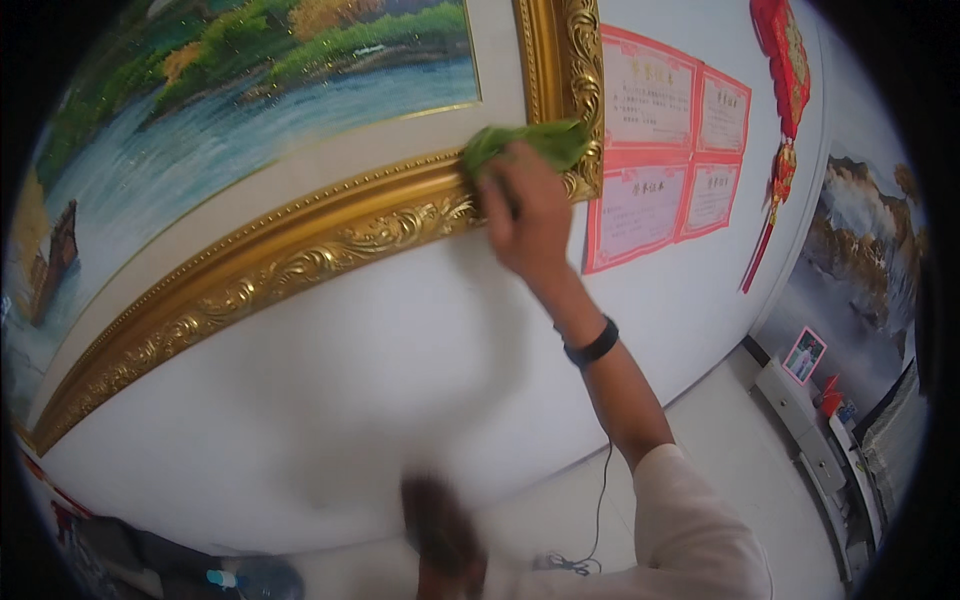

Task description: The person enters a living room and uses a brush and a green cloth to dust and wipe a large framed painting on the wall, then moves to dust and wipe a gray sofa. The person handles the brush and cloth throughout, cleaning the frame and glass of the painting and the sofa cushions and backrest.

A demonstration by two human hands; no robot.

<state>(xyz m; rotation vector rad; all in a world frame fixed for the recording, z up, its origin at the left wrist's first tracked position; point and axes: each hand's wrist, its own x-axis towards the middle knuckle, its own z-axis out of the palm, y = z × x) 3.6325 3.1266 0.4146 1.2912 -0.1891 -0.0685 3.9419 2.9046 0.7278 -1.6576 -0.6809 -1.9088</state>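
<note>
My right hand (529, 206) presses a green cloth (551, 142) against the lower right corner of an ornate gilt picture frame (315, 259). The cloth lies over the frame's inner beaded edge and reaches onto its right side. Inside the frame is a landscape painting (322, 97) of water, green banks and a boat, bordered by a pale mat. A dark wristband (592, 343) circles my right wrist. Low in the view, my left hand (442, 521) is dark and motion-blurred, in front of the white wall and apart from the frame; its fingers cannot be made out.
Several pink-bordered certificates (643, 101) hang right of the frame, beside a red tasselled ornament (784, 82). A low drawer cabinet (799, 420) bears a small framed photo (805, 355). A black cable (602, 502) trails onto the tiled floor (720, 480). Dark furniture stands at lower left.
</note>
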